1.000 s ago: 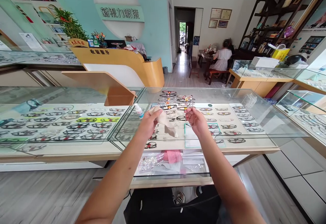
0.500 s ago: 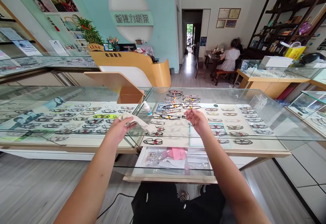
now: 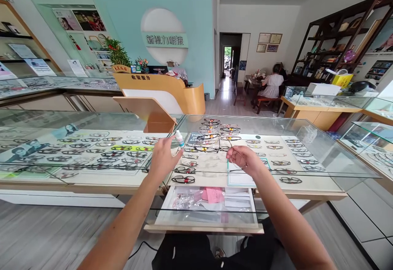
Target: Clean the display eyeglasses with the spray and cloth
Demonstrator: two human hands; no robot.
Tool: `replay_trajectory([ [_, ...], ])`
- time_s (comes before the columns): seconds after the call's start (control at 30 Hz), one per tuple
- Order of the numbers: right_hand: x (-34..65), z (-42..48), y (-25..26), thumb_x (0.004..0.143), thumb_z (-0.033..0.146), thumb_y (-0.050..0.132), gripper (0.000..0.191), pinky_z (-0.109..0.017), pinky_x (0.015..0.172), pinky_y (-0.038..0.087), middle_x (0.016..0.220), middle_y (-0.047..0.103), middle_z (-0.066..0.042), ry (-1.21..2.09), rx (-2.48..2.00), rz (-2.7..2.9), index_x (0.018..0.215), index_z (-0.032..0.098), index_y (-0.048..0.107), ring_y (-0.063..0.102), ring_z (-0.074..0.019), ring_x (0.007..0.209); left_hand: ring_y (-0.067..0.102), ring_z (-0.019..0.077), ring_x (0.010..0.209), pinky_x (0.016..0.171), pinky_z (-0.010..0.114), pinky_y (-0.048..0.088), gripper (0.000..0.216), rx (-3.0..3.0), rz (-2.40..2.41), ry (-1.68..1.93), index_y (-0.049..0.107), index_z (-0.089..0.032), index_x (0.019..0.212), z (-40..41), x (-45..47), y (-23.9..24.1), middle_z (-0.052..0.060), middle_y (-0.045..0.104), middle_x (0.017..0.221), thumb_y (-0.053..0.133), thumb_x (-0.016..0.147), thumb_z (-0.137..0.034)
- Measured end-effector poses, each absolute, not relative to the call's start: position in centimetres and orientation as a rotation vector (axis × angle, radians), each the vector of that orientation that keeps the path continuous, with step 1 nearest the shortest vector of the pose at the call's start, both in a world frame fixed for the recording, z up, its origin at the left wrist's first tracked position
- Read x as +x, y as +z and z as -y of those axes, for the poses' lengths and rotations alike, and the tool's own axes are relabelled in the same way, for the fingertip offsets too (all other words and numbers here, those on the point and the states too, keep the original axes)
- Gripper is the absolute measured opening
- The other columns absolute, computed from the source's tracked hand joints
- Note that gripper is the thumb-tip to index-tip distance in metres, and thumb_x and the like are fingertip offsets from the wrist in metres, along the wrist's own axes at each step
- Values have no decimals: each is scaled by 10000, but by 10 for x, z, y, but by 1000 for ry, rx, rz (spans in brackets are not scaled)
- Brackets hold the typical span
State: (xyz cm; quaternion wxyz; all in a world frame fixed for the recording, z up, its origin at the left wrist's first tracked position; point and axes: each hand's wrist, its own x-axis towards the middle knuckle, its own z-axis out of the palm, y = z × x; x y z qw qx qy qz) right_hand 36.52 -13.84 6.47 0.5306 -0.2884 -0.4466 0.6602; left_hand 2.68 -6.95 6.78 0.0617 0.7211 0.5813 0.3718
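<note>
My left hand point(image 3: 163, 158) hovers over the glass counter point(image 3: 322, 155) with its fingers apart, the fingertips right beside a small white spray bottle with a blue cap point(image 3: 179, 139) that stands on the glass. I see no cloth in this hand. My right hand point(image 3: 247, 160) is closed in a pinch on a thin wire-framed pair of glasses point(image 3: 236, 155), held low over the counter near a group of loose frames point(image 3: 215, 132) lying on top of the glass.
Rows of spectacle frames fill the display cases under the glass. An open drawer point(image 3: 204, 216) with packets and pink slips juts out below the counter towards me. A wooden stand point(image 3: 150, 114) sits behind the bottle. A person sits at a far table point(image 3: 272, 83).
My left hand no longer shows the beige cloth it held and has moved to the spray bottle. My right hand has lowered the glasses towards the counter. The view has tilted up slightly.
</note>
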Motion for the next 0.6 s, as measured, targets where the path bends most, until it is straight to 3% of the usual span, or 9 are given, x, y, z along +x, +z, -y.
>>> replay_trajectory([
  [0.1,371,145,78,836,472,855,311,-294,690,489,798,800,-82,1686,-687,1104,778,167,832,661,-167,707,540,382,1470,1239,497,435,784,2304,-1222,1146,549,-302,1578,100,67,109,142,553,1604,772,888,-600],
  [0.27,374,154,107,882,458,830,313,-307,703,508,790,807,-86,1685,-669,1273,788,160,836,681,-178,713,560,384,1455,1270,495,412,801,2390,-803,1163,667,-320,1485,130,115,154,112,642,1537,911,776,-604],
  [0.47,381,160,155,920,517,803,381,-313,726,504,804,813,-96,1642,-661,1446,831,149,848,703,-194,764,710,296,1076,1018,416,550,569,2368,-695,1319,788,-293,1261,133,129,180,89,774,1220,923,784,-572],
  [0.6,386,163,200,1009,668,637,543,-348,786,520,911,836,-106,1364,-786,1585,984,177,869,700,-217,837,697,254,948,893,370,564,489,2297,-726,1526,809,-274,1161,133,128,203,75,777,1104,948,767,-528],
])
